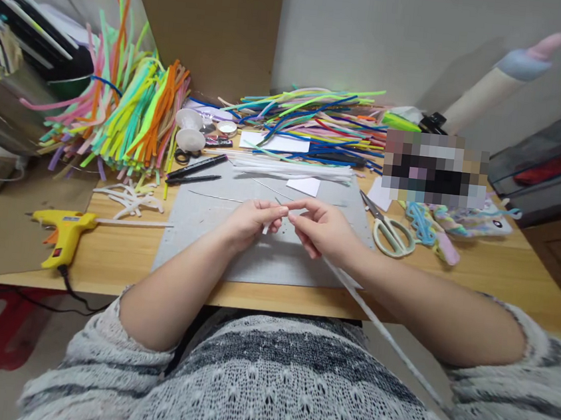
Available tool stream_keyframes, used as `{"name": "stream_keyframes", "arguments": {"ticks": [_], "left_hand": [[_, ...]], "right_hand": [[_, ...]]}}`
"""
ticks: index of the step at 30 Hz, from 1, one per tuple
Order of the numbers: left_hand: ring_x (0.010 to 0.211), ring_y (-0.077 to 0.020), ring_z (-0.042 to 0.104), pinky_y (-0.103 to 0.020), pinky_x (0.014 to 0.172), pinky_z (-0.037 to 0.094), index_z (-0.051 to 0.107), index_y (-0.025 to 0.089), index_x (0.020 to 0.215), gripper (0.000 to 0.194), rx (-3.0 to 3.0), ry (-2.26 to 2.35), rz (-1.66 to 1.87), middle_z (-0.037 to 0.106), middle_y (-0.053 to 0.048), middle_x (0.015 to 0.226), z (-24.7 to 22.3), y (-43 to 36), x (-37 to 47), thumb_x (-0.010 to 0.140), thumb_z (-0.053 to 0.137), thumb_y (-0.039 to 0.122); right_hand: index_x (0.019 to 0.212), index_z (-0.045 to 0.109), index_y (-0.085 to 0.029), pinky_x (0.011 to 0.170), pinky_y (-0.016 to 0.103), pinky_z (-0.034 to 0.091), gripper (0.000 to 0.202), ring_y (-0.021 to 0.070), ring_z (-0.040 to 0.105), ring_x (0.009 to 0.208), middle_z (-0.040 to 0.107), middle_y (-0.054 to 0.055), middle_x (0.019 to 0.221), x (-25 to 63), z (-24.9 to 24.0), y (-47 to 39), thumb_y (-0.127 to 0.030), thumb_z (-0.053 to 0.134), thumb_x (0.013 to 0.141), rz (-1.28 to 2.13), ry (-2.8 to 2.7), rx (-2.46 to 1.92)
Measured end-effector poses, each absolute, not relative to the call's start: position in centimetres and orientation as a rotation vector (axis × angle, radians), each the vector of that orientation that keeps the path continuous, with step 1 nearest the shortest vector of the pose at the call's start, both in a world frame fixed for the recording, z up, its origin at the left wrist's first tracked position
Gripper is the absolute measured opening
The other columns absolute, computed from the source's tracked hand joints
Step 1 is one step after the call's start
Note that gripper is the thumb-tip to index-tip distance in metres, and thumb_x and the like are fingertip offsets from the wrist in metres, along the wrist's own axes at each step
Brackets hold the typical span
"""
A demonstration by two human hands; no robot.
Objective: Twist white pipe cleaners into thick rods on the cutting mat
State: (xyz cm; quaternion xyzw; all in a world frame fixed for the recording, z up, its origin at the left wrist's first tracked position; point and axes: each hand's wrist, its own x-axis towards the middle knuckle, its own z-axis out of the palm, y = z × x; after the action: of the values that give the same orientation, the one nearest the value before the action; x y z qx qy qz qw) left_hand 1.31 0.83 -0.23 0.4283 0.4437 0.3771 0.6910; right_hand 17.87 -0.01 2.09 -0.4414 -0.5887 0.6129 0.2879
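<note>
Above the grey cutting mat [197, 241], my two hands meet at the fingertips. A long white pipe cleaner [374, 320] trails from under my right hand [328, 232] down toward my right sleeve. My left hand [251, 224] is closed in a pinch, with a short white piece showing below its fingers; it looks like part of the same pipe cleaner. The fingers of my right hand are curled, thumb and index close to the left fingertips. Fingers hide the part between the hands. Thin metal wires [214, 196] lie on the mat just beyond.
A yellow glue gun [65, 234] lies left, near cut white pieces [134, 200]. Scissors [392, 236] rest right of the mat. White pipe cleaners [292, 169] lie behind, with colourful bundles [135, 114] at the back left and more [320, 120] at the back centre. Black pens [197, 169] lie left of centre.
</note>
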Motion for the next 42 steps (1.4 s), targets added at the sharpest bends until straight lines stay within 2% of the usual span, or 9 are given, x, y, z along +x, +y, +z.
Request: {"name": "stream_keyframes", "arguments": {"ticks": [4, 8, 10, 13, 20, 25, 30, 36, 42], "left_hand": [[0.052, -0.0083, 0.046, -0.022, 0.053, 0.034, 0.063, 0.014, 0.073, 0.027, 1.218, 1.109, 0.901, 0.056, 0.002, 0.057, 0.2, 0.7, 0.9, 0.067, 0.069, 0.039], [0.063, -0.0125, 0.049, -0.026, 0.06, 0.037, 0.064, 0.015, 0.074, 0.021, 1.959, 1.35, 1.047, 0.057, -0.002, 0.067, 0.3, 0.6, 0.3, 0.08, 0.06, 0.035], [0.072, -0.0146, 0.051, -0.027, 0.067, 0.039, 0.064, 0.016, 0.074, 0.019, 2.285, 1.298, 1.126, 0.058, -0.004, 0.074, 0.3, 0.7, 0.1, 0.082, 0.058, 0.032], [0.075, -0.0155, 0.052, -0.029, 0.071, 0.04, 0.064, 0.016, 0.075, 0.017, 2.47, 1.157, 1.153, 0.059, -0.005, 0.077, 0.4, 1.1, -0.3, 0.082, 0.059, 0.031], [0.07, -0.012, 0.053, -0.025, 0.069, 0.04, 0.061, 0.014, 0.065, 0.016, 1.99, 0.821, 0.76, 0.058, -0.001, 0.07, 1.1, 2.1, -1.7, 0.074, 0.067, 0.025], [0.06, -0.0083, 0.048, -0.022, 0.06, 0.037, 0.06, 0.013, 0.07, 0.021, 1.272, 0.743, 0.561, 0.056, 0.001, 0.065, 0.1, 2.0, -1.4, 0.065, 0.073, 0.029], [0.057, -0.007, 0.045, -0.02, 0.056, 0.034, 0.058, 0.012, 0.072, 0.027, 0.833, 0.599, 0.503, 0.05, 0.002, 0.059, -0.8, 1.4, -0.4, 0.062, 0.075, 0.03], [0.059, -0.0064, 0.043, -0.019, 0.054, 0.032, 0.056, 0.012, 0.07, 0.026, 0.807, 0.579, 0.636, 0.048, 0.001, 0.065, -0.5, 1.0, 0.5, 0.068, 0.073, 0.032], [0.052, -0.0067, 0.04, -0.021, 0.055, 0.03, 0.053, 0.015, 0.066, 0.03, 1.123, 0.798, 0.815, 0.046, 0.004, 0.054, -0.3, 0.8, 1.0, 0.07, 0.069, 0.039]], "right_hand": [[0.105, 0.056, -0.015, 0.022, 0.015, 0.022, 0.03, 0.0054, 0.039, 0.023, 0.049, -0.011, 0.042, 18.0, 1.3, 0.4, -0.032, 0.057, 0.08, 1.643, -1.441, -1.132], [0.104, 0.057, -0.015, 0.023, 0.014, 0.02, 0.029, 0.0045, 0.038, 0.023, 0.049, -0.011, 0.043, 18.3, 0.9, 0.7, -0.029, 0.059, 0.079, 1.657, -1.342, -1.145], [0.101, 0.056, -0.015, 0.023, 0.014, 0.02, 0.027, 0.0045, 0.037, 0.022, 0.049, -0.011, 0.043, 18.4, 0.7, 0.7, -0.028, 0.058, 0.079, 1.672, -1.321, -1.182], [0.096, 0.057, -0.015, 0.023, 0.015, 0.019, 0.02, 0.0045, 0.036, 0.022, 0.048, -0.011, 0.041, 18.2, 0.4, 0.4, -0.026, 0.056, 0.08, 1.691, -1.381, -1.242], [0.09, 0.056, -0.018, 0.024, 0.014, 0.019, 0.008, 0.0052, 0.033, 0.021, 0.04, -0.013, 0.031, 17.4, 0.0, -1.9, -0.02, 0.053, 0.083, 1.86, -1.59, -1.269], [0.093, 0.056, -0.019, 0.024, 0.014, 0.02, 0.013, 0.0044, 0.035, 0.024, 0.043, -0.012, 0.036, 17.5, 0.6, -3.3, -0.026, 0.056, 0.081, 1.974, -1.498, -1.022], [0.088, 0.056, -0.018, 0.024, 0.014, 0.019, 0.018, 0.0034, 0.034, 0.024, 0.045, -0.012, 0.039, 17.7, 1.5, -3.1, -0.032, 0.06, 0.078, 1.888, -1.378, -0.918], [0.093, 0.052, -0.018, 0.025, 0.013, 0.021, 0.026, 0.0027, 0.034, 0.025, 0.049, -0.011, 0.043, 18.2, 2.0, -1.8, -0.034, 0.064, 0.076, 1.73, -1.227, -0.949], [0.109, 0.056, -0.016, 0.026, 0.015, 0.021, 0.037, 0.0036, 0.035, 0.025, 0.048, -0.01, 0.042, 18.4, 1.7, -0.7, -0.031, 0.061, 0.076, 1.594, -1.242, -1.083]]}}
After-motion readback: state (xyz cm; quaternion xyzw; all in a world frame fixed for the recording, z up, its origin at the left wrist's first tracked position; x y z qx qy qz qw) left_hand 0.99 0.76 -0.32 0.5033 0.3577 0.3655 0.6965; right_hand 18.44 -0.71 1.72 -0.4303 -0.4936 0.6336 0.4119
